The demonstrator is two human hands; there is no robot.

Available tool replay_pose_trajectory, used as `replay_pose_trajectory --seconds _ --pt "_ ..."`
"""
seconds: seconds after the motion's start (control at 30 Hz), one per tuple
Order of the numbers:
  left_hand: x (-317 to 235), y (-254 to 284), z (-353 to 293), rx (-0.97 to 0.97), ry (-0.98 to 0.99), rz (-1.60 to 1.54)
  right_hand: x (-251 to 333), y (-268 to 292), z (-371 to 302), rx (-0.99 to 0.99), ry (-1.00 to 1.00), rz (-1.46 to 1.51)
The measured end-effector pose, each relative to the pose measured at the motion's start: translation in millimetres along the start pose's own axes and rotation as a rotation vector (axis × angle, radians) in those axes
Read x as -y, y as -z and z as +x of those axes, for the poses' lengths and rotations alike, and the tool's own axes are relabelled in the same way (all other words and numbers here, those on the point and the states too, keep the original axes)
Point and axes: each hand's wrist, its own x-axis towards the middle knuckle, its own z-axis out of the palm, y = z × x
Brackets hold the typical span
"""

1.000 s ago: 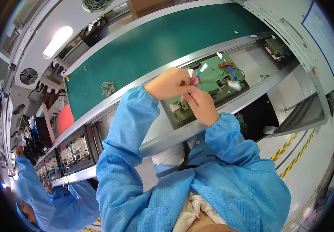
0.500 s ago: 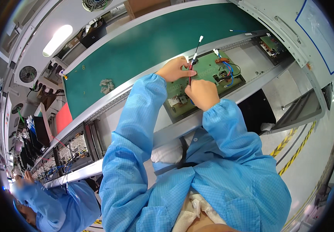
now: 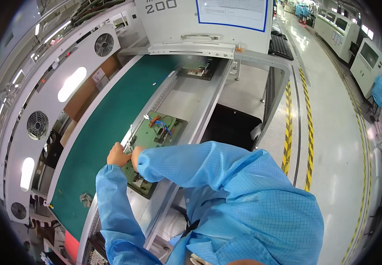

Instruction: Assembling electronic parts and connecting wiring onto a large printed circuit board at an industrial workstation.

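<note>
Head view has our left hand (image 3: 118,155) curled at the near-left edge of the green circuit board (image 3: 143,136), fingers bunched narrow. Our right hand (image 3: 136,158) meets it, mostly behind its own sleeve; we cannot tell what either grips. We judge the step in hand to be close two-handed work beside the board's leads; the next move calls for a light touch near the blue wires (image 3: 164,127). The board lies flat between our metal rails.

Leftmost, a white panel carries round fans (image 3: 37,125) and lit lamps (image 3: 72,84). Next comes our green mat (image 3: 93,145), with a greyish clump (image 3: 85,199) near its lower end. Beyond the rails lie a black panel (image 3: 230,132), yellow-black floor tape (image 3: 309,132) and, far right, a co-worker in blue (image 3: 381,90).
</note>
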Motion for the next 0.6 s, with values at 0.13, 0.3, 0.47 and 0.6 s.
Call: replay_pose_trajectory --seconds 0.13,0.3,0.47,0.6 --pt "-9.9 24.5 -7.2 0.313 0.346 0.293 21.2 27.4 -7.9 0.101 -0.011 0.145" --pt "-40.0 47.8 -1.2 0.467 0.450 0.440 28.4 54.3 -19.8 0.058 -0.140 0.187" --pt "-40.5 42.6 -8.5 0.364 0.484 0.318 25.5 73.6 -41.4 0.166 0.044 -0.019" --pt "-17.9 19.2 -0.4 0.425 0.497 0.256 24.6 70.7 -42.3 0.149 0.000 0.084"
